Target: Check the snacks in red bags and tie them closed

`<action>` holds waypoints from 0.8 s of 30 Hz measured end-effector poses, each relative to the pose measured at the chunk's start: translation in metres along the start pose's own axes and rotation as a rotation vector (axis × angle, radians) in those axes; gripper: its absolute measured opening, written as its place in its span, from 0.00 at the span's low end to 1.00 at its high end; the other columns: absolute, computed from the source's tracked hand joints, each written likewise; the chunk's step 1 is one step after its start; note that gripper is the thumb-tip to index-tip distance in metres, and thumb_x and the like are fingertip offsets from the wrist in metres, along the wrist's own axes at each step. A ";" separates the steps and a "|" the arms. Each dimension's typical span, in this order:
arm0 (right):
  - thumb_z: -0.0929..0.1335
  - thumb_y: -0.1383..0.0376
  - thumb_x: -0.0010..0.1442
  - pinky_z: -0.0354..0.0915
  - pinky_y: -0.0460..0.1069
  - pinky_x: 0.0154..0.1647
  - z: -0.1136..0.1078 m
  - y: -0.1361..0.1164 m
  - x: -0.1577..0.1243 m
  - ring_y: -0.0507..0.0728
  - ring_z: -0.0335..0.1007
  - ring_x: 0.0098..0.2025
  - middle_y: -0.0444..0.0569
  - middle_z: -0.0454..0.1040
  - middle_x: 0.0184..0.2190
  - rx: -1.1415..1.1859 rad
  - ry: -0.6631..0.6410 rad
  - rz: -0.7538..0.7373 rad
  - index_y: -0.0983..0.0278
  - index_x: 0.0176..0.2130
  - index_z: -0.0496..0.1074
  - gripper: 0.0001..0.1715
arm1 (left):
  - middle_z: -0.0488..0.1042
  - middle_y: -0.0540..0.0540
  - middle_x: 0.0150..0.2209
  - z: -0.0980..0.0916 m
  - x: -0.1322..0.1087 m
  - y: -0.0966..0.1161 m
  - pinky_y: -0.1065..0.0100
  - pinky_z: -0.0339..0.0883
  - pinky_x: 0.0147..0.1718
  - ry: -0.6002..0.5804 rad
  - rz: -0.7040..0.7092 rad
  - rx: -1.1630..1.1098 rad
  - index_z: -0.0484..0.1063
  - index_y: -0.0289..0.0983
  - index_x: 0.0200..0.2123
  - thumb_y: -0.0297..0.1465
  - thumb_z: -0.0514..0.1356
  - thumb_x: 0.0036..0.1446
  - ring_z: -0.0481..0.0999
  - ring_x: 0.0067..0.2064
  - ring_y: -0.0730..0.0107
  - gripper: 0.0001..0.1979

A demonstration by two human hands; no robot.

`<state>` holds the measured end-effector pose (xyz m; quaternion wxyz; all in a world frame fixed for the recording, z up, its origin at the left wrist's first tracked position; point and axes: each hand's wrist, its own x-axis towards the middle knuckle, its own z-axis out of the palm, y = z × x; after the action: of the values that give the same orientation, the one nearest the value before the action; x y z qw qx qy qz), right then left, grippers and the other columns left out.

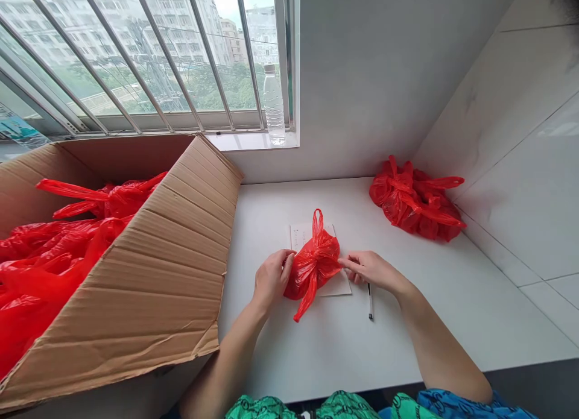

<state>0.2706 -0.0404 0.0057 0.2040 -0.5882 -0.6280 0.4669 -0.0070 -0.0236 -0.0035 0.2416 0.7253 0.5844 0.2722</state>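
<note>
- Left hand (271, 279) and right hand (368, 268): bare, apart, one on each side of the bag, fingertips against it; cannot tell whether pinching the plastic or only touching.
- Knotted, shiny red plastic bag (318, 257): between both hands, one looped handle pointing away, one loose end toward the wearer.
- Flat white rectangular paper (335, 288): beneath the bag, between the hands, faint marks near its far left corner.
- Slim white pen with black end (370, 304): just nearer the wearer than the right hand.
- White smooth tabletop (316, 352): under both hands.
- Bundled red plastic bags (418, 202): beyond and right of the right hand, near the walls.
- Brown corrugated cardboard box (154, 256): left of the left hand, red plastic bags inside.
- Clear ribbed plastic bottle (274, 108): upright on the windowsill, well beyond the left hand.
</note>
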 end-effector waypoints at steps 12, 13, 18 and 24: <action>0.69 0.45 0.57 0.64 0.48 0.32 0.023 -0.025 0.001 0.56 0.71 0.32 0.44 0.78 0.31 -0.083 0.102 -0.101 0.59 0.39 0.77 0.22 | 0.75 0.50 0.30 0.015 -0.007 0.004 0.71 0.61 0.31 -0.151 0.043 -0.263 0.73 0.40 0.40 0.40 0.48 0.69 0.69 0.30 0.71 0.16; 0.69 0.45 0.57 0.65 0.49 0.34 0.024 -0.026 0.001 0.57 0.72 0.34 0.45 0.79 0.33 -0.045 0.122 -0.122 0.59 0.41 0.77 0.23 | 0.76 0.50 0.32 0.016 -0.007 0.004 0.71 0.62 0.33 -0.151 0.036 -0.338 0.73 0.39 0.41 0.40 0.49 0.68 0.70 0.31 0.70 0.15; 0.70 0.48 0.59 0.70 0.54 0.43 0.023 -0.022 0.005 0.60 0.76 0.40 0.49 0.81 0.39 0.191 0.109 -0.182 0.60 0.44 0.76 0.22 | 0.76 0.46 0.38 0.016 -0.005 0.009 0.70 0.66 0.38 -0.106 -0.003 -0.657 0.72 0.37 0.42 0.40 0.53 0.66 0.72 0.37 0.68 0.14; 0.72 0.50 0.58 0.68 0.53 0.47 0.015 -0.014 0.006 0.59 0.77 0.41 0.49 0.81 0.38 0.387 0.063 -0.207 0.62 0.43 0.74 0.21 | 0.77 0.45 0.39 0.013 -0.001 0.008 0.70 0.67 0.38 -0.059 -0.050 -0.769 0.74 0.36 0.42 0.42 0.56 0.64 0.73 0.38 0.67 0.16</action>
<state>0.2496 -0.0386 0.0082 0.3796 -0.4847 -0.5769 0.5368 0.0073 -0.0266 -0.0084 0.5192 0.5748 0.4498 0.4445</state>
